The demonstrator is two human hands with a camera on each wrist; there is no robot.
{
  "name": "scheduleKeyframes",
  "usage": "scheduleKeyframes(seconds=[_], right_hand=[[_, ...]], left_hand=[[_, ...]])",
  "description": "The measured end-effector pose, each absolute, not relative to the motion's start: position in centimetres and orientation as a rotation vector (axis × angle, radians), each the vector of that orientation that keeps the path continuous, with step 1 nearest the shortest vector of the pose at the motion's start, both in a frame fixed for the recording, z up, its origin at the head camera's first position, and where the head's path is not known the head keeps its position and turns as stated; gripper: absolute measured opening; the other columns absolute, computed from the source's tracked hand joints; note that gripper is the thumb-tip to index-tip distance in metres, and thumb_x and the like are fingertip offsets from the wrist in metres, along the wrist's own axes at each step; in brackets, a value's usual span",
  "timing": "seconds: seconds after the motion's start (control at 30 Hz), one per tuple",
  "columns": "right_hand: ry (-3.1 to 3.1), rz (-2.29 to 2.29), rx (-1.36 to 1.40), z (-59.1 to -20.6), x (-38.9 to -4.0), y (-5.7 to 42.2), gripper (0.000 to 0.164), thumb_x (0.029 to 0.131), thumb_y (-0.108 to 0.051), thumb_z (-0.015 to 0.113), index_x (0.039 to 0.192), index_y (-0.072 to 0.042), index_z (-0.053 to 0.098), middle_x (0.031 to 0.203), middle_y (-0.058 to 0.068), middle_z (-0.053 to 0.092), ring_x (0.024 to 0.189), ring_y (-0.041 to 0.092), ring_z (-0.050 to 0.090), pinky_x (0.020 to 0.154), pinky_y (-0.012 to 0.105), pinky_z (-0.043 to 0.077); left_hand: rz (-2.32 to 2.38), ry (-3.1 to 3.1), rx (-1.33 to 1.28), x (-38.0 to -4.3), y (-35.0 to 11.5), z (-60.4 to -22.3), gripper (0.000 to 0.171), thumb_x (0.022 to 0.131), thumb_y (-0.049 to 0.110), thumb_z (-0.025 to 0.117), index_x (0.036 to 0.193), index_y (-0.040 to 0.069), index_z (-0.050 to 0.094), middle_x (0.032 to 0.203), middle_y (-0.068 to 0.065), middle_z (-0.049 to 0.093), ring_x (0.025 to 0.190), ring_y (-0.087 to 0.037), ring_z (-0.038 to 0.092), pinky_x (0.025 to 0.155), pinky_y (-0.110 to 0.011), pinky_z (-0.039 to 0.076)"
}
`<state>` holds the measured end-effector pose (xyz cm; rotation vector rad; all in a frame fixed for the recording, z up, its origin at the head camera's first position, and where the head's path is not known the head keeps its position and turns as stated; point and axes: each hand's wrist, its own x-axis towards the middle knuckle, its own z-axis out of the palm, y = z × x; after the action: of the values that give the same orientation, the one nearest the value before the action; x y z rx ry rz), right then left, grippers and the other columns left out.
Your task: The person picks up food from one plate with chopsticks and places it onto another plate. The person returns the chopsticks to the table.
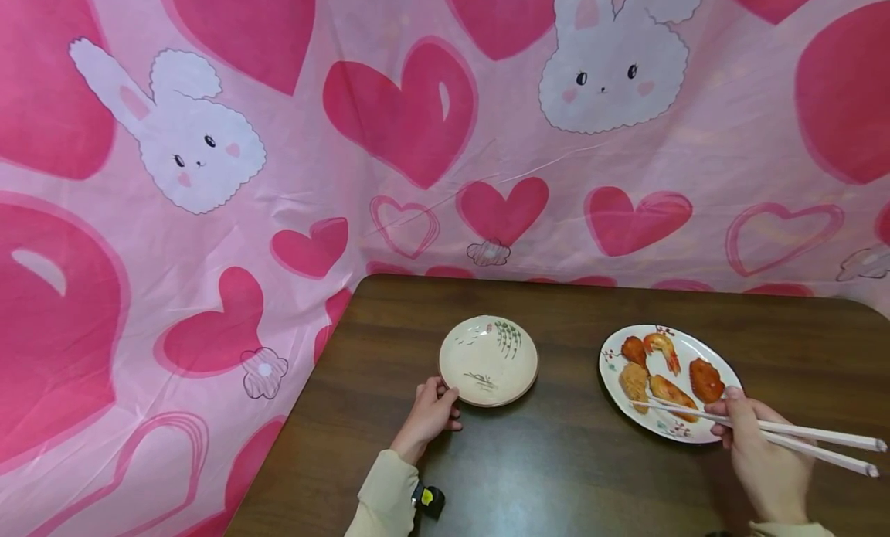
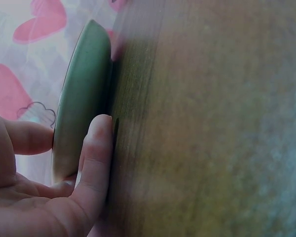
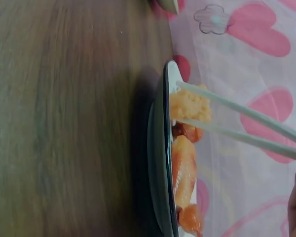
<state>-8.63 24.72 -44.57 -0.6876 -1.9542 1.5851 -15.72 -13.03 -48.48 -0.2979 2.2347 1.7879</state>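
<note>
A small cream plate (image 1: 480, 363) with a painted willow design stands on the table. My left hand (image 1: 427, 419) pinches its near left rim, thumb on the edge and fingers against the pale green underside (image 2: 84, 84). At the right, my right hand (image 1: 765, 452) holds a pair of white chopsticks (image 1: 786, 429). Their tips are spread on either side of a crumbed golden piece of food (image 3: 191, 104) on the oval floral plate (image 1: 612, 386). That plate also bears a shrimp (image 1: 662, 350), a glossy wing-like piece (image 1: 670, 394) and reddish-brown pieces (image 1: 706, 381). Whether the chopsticks grip the crumbed piece I cannot tell.
Both plates stand on a dark wooden table (image 1: 542, 467), some distance apart. A pink cloth (image 1: 417, 228) with hearts and rabbits hangs behind the table and along its left side. A black device (image 1: 431, 500) is strapped at the left wrist.
</note>
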Motion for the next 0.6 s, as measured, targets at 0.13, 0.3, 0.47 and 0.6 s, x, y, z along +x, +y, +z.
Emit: scheduleKeyframes(seconds=[0.13,0.3,0.47,0.6], right_hand=[[-1.931,1.622,-0.728,-44.6,-9.2,24.3,0.026,0.086,-0.028,0.056,0.070,-0.012,0.069,0.054,-0.014,0.061,0.042,0.003,0.053,0.038,0.014,0.039],[-1.942,1.608,-0.764,-45.0,-9.4,24.0,0.026,0.084,-0.031,0.058,0.072,-0.011,0.070,0.055,-0.017,0.061,0.043,0.002,0.052,0.040,0.011,0.040],[-1.932,1.540,-0.623,-45.6,-9.3,23.7,0.019,0.083,-0.018,0.061,0.079,-0.002,0.070,0.061,-0.019,0.063,0.044,0.000,0.053,0.041,0.010,0.041],[-1.827,1.587,-0.541,-46.2,-9.3,23.6,0.019,0.081,-0.012,0.062,0.084,0.006,0.068,0.062,-0.016,0.065,0.043,0.002,0.053,0.040,0.010,0.041]], left_hand=[[1.781,2.232,-0.299,-15.7,-13.1,-48.4,0.032,0.091,0.020,0.046,0.116,0.001,0.039,0.114,-0.015,0.024,0.072,-0.018,0.052,0.057,-0.029,0.055],[1.772,2.224,-0.301,-15.6,-13.1,-48.4,0.034,0.091,0.021,0.046,0.117,0.002,0.038,0.114,-0.014,0.024,0.074,-0.019,0.052,0.058,-0.030,0.056],[1.775,2.221,-0.302,-15.6,-13.1,-48.5,0.033,0.091,0.022,0.046,0.117,0.002,0.039,0.114,-0.014,0.024,0.073,-0.018,0.052,0.057,-0.029,0.055],[1.793,2.222,-0.282,-15.7,-13.2,-48.6,0.032,0.091,0.021,0.046,0.116,0.001,0.039,0.114,-0.015,0.024,0.073,-0.017,0.052,0.057,-0.029,0.055]])
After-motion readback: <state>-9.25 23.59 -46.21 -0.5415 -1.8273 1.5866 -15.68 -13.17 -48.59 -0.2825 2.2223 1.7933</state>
